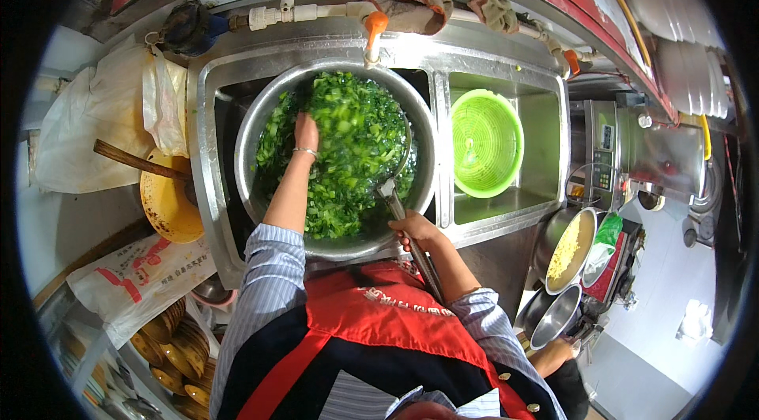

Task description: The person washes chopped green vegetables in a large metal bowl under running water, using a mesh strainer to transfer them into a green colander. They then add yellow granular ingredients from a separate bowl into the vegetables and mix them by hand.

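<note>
Chopped leafy greens [341, 206] float in water in a large round metal basin [246, 165], set in the left bowl of a steel double sink. My left hand [306, 134], with a bracelet at the wrist, reaches into the greens at the left; its fingers are hidden among them. My right hand [415, 229] grips the ribbed handle of a long-handled metal scoop [422, 260] at the basin's near right rim. The scoop's curved rim shows at the right, under a blurred heap of greens that hides its bowl.
A green plastic colander [489, 144] sits in the right sink bowl. An orange-handled tap [375, 29] overhangs the basin. Left stands a yellow bowl [169, 206] with a wooden handle across it. At right are a bowl of yellow shreds [566, 251], a metal bowl [555, 318] and another person's hand [554, 356].
</note>
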